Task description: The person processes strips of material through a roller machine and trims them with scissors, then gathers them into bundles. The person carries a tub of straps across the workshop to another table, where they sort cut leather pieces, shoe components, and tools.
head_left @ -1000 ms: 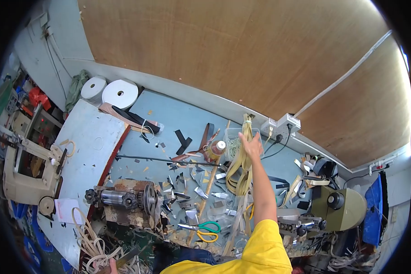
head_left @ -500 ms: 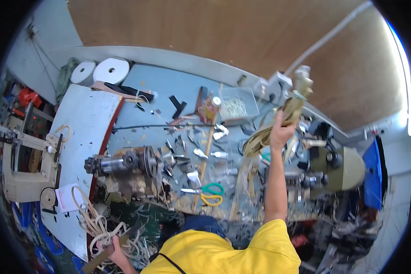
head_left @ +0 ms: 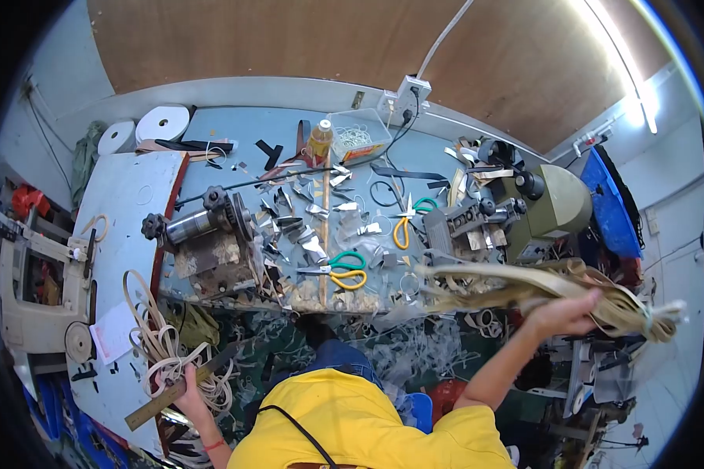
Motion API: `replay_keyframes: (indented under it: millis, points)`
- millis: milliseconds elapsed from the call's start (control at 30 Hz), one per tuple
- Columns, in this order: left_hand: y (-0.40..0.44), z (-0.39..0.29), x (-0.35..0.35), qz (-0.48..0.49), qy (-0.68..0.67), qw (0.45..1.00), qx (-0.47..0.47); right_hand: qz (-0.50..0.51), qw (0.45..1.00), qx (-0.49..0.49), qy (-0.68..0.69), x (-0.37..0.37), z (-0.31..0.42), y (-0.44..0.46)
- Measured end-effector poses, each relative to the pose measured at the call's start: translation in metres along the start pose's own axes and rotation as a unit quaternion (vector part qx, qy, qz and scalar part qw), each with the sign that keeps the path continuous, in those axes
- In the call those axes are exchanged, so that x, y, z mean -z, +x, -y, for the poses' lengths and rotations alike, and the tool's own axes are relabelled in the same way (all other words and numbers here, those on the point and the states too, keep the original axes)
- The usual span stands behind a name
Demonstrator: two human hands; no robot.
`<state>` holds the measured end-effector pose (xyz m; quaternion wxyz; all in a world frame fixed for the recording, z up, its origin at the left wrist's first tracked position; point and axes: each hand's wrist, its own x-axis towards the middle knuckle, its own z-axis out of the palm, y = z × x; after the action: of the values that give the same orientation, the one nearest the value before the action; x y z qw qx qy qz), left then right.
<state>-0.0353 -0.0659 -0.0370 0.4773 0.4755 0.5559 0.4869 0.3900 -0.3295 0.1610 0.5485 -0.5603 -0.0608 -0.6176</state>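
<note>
My right hand is closed round a bundle of tan straps at the right, off the front edge of the bench; the strap ends trail left, blurred. At the lower left my left hand grips a flat ruler-like strip together with a looped bundle of beige cords. Two pairs of scissors with green and yellow handles, one in front and one further back, lie among scraps on the blue bench.
A roller machine stands at the left front, a green machine at the right. At the back are a bottle, a clear bin, white rolls and a power strip. Strips litter the floor.
The strap bundle has been lifted off the bench in my right hand and carried right and towards me. My left hand, with the strip and cords, has come further into view.
</note>
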Motion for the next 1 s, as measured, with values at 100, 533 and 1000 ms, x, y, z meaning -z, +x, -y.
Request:
replay_keyframes:
  millis: [100,533,1000]
  points:
    - [-0.003,-0.002,0.005,0.004,-0.001,1.0,-0.006,-0.026,0.994,-0.084,-0.072,0.041,0.039,0.042]
    - [-0.036,-0.002,0.048,-0.175,0.045,0.983,0.023,0.515,0.836,-0.04,-0.183,-0.03,-0.104,-0.075]
    - [-0.199,-0.011,0.149,-0.555,-0.256,0.788,0.078,0.799,0.301,0.008,0.521,0.077,0.258,-0.453]
